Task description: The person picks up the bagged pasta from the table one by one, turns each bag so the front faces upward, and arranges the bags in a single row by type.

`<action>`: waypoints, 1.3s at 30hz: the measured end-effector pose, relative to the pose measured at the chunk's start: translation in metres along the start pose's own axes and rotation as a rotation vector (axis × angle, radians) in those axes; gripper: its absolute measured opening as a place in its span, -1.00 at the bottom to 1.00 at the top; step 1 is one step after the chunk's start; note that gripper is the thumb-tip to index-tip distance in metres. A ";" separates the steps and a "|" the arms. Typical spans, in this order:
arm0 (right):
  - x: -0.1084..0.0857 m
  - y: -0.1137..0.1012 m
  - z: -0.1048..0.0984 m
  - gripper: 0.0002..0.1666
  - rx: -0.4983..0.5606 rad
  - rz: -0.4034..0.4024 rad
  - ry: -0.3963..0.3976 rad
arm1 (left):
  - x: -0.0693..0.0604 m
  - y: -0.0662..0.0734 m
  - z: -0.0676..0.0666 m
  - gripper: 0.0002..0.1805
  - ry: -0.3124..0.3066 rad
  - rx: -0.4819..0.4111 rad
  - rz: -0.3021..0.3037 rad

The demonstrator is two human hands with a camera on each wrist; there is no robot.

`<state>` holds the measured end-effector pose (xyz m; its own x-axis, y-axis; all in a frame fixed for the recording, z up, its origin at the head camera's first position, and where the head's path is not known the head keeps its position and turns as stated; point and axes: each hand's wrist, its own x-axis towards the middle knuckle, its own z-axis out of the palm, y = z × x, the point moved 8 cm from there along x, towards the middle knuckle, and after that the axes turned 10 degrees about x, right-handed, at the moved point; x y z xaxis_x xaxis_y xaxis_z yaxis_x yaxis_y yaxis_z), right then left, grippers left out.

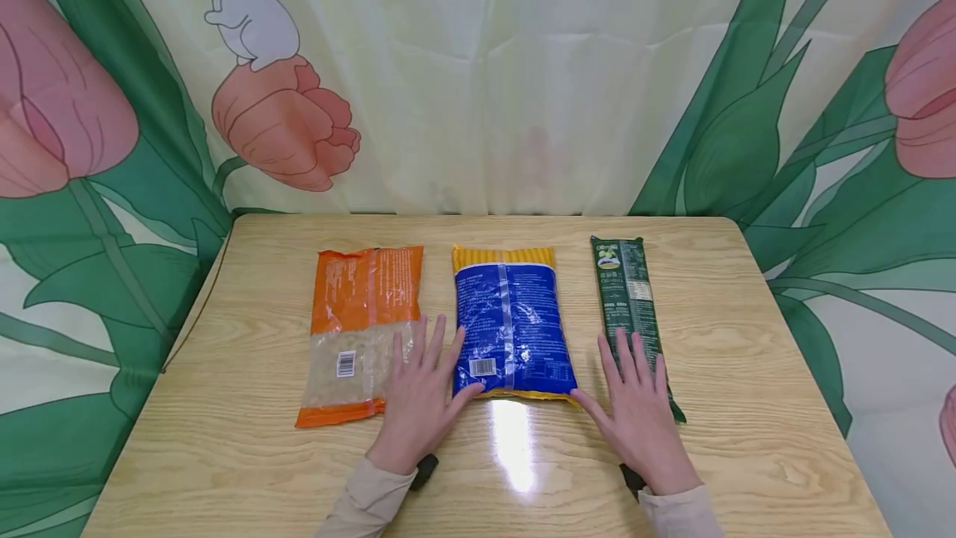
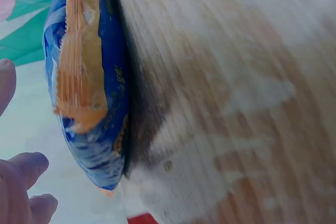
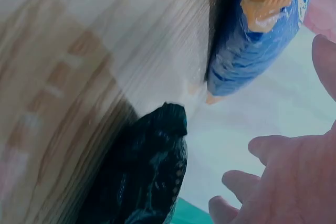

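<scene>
Three packages lie in a row on the wooden table. An orange and clear bag (image 1: pixel 363 339) with a barcode is on the left, a blue and yellow bag (image 1: pixel 485 314) in the middle, and a narrow dark green packet (image 1: pixel 623 297) on the right. My left hand (image 1: pixel 418 405) has its fingers spread between the orange bag and the blue bag, overlapping both in the head view. Over the lower part of the green packet, my right hand (image 1: pixel 640 418) spreads its fingers, thumb toward the blue bag's corner. Neither hand grips anything; whether they touch the packages I cannot tell.
The wooden table (image 1: pixel 261 471) has a bright light reflection near its front. Behind and around it hangs a curtain (image 1: pixel 568 106) printed with tulips and a white animal. A thin cord (image 1: pixel 197 314) runs along the table's left edge.
</scene>
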<state>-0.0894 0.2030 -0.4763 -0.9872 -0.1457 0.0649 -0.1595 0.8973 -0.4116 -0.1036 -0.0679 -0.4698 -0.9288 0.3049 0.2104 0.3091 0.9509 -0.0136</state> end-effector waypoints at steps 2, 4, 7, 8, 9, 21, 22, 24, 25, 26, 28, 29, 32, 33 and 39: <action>0.000 0.002 -0.001 0.06 0.000 0.006 -0.004 | 0.002 0.002 0.000 -0.15 0.003 -0.009 0.004; 0.000 0.004 -0.001 0.05 0.002 0.011 -0.005 | 0.004 0.004 0.000 -0.15 0.007 -0.016 0.007; 0.000 0.007 -0.003 0.05 0.004 0.015 -0.004 | 0.006 0.006 -0.001 -0.15 0.016 -0.023 0.012; 0.000 0.008 -0.003 0.05 0.005 0.016 -0.002 | 0.007 0.007 -0.001 -0.14 0.015 -0.023 0.013; 0.000 0.009 -0.004 0.05 0.006 0.017 0.001 | 0.008 0.008 -0.001 -0.14 0.013 -0.020 0.015; -0.001 0.023 -0.010 0.04 0.041 0.047 0.005 | 0.028 0.025 0.003 -0.12 -0.042 0.001 0.030; -0.001 0.024 -0.011 0.04 0.043 0.049 0.006 | 0.029 0.027 0.004 -0.12 -0.054 -0.004 0.033; -0.002 0.025 -0.012 0.04 0.049 0.053 0.006 | 0.033 0.031 0.006 -0.12 -0.080 -0.001 0.037; -0.002 0.026 -0.013 0.03 0.051 0.055 0.006 | 0.035 0.033 0.007 -0.12 -0.086 0.002 0.040; -0.002 0.027 -0.014 0.03 0.055 0.055 0.006 | 0.036 0.035 0.007 -0.12 -0.094 0.004 0.043; -0.003 0.029 -0.015 0.03 0.062 0.056 0.007 | 0.038 0.038 0.007 -0.13 -0.101 -0.006 0.048; -0.003 0.030 -0.016 0.02 0.069 0.057 0.007 | 0.040 0.040 0.007 -0.13 -0.102 -0.009 0.051; -0.004 0.033 -0.019 0.02 0.081 0.062 0.012 | 0.044 0.045 0.007 -0.13 -0.105 -0.020 0.060; -0.004 0.034 -0.020 0.02 0.081 0.066 0.013 | 0.046 0.047 0.006 -0.13 -0.107 -0.020 0.064; -0.005 0.041 -0.022 0.02 0.072 0.076 0.019 | 0.057 0.059 0.004 -0.14 -0.088 -0.028 0.084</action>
<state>-0.0906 0.2493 -0.4734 -0.9964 -0.0701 0.0482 -0.0846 0.8731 -0.4802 -0.1393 0.0054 -0.4626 -0.9135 0.3880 0.1228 0.3909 0.9204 0.0000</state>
